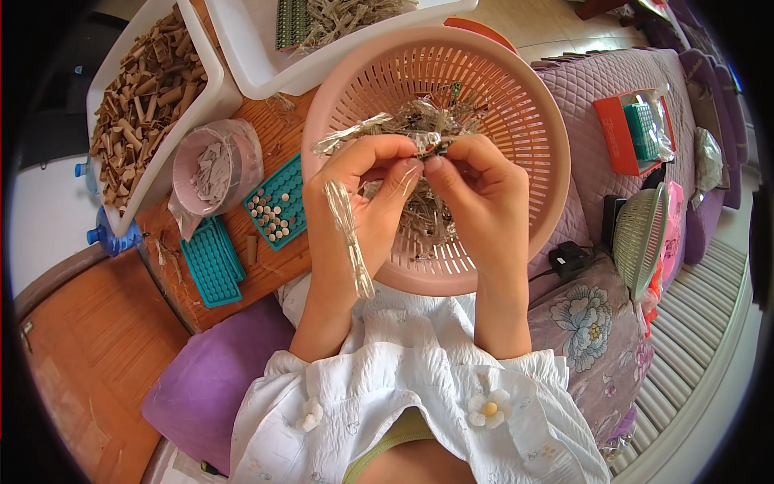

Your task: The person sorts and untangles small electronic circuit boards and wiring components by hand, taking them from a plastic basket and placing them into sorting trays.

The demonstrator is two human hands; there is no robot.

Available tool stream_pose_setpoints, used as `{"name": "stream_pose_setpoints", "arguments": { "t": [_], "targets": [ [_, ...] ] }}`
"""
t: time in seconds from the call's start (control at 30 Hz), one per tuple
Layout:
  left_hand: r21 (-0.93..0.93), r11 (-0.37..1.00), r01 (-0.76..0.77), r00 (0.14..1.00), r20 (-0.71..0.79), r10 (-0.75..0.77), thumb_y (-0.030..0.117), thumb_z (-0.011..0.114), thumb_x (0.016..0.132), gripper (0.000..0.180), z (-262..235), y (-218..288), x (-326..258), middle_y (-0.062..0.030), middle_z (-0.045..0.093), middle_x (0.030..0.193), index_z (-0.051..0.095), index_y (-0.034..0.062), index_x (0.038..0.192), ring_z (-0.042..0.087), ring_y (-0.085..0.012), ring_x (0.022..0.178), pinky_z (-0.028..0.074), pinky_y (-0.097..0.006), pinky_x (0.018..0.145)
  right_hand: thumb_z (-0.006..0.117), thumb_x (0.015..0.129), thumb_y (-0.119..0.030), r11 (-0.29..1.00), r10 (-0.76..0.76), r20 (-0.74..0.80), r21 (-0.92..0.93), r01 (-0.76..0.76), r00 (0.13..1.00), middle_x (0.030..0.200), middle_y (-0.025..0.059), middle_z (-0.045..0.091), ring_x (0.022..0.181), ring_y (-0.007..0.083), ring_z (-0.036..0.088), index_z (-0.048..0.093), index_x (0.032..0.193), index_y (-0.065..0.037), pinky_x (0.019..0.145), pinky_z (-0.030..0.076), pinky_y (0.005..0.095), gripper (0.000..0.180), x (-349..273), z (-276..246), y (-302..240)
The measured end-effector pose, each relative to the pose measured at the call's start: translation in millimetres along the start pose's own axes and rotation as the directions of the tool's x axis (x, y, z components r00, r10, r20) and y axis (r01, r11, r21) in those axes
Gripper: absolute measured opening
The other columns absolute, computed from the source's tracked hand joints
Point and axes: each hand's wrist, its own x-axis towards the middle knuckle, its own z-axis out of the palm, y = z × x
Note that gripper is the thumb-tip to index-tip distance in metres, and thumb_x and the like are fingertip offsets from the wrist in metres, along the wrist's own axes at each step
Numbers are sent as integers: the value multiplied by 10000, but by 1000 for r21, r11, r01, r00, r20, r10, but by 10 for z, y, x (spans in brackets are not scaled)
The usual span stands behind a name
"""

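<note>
Over a pink slotted plastic basket [551, 161], my hands meet fingertip to fingertip. My left hand [359, 181] is closed, with a bundle of thin silvery wire [349, 242] hanging across its back toward the wrist. Thumb and forefinger of my right hand [488, 181] pinch a small dark piece [436, 149]; its exact kind is too small to make out. A bit of clear, shiny material shows beside that piece at the left fingertips. In the basket below lies a tangled heap of similar wire bundles [427, 214], partly hidden by my hands.
Brown paper-like tubes [153, 97] fill a white bin at left. Beside it stand a pink lined tub [192, 173] and teal trays [211, 262], one [278, 189] bearing round silvery discs. Another white bin [258, 73] stands behind. A red box [617, 137] sits on the quilted seat.
</note>
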Motion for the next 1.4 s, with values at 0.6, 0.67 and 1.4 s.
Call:
{"name": "stream_pose_setpoints", "arguments": {
  "t": [0.6,0.67,1.4],
  "targets": [
    [75,991,-115,971,-201,128,232,664,764,285,125,-118,26,-101,628,751,611,-10,905,598,-142,672,463,-252,604,585,724,7,984,-176,-235,-64,166,956,658,83,479,542,154,465,515,714,14,495,387,255,71,84,343,51],
    [133,981,-142,960,-222,170,237,652,771,252,138,-116,30,-103,623,700,627,17,892,601,-162,612,463,-254,570,584,722,8,984,-180,-262,-61,170,948,657,83,479,540,155,458,516,713,12,493,382,255,69,75,348,54],
    [-92,990,-105,994,-45,101,133,646,779,216,-32,-69,126,-53,635,780,622,-5,944,575,-85,691,459,-209,623,608,756,-24,968,37,-127,252,-4,991,676,-6,504,598,42,452,548,739,25,542,379,183,79,143,187,-81]
  ]
}}
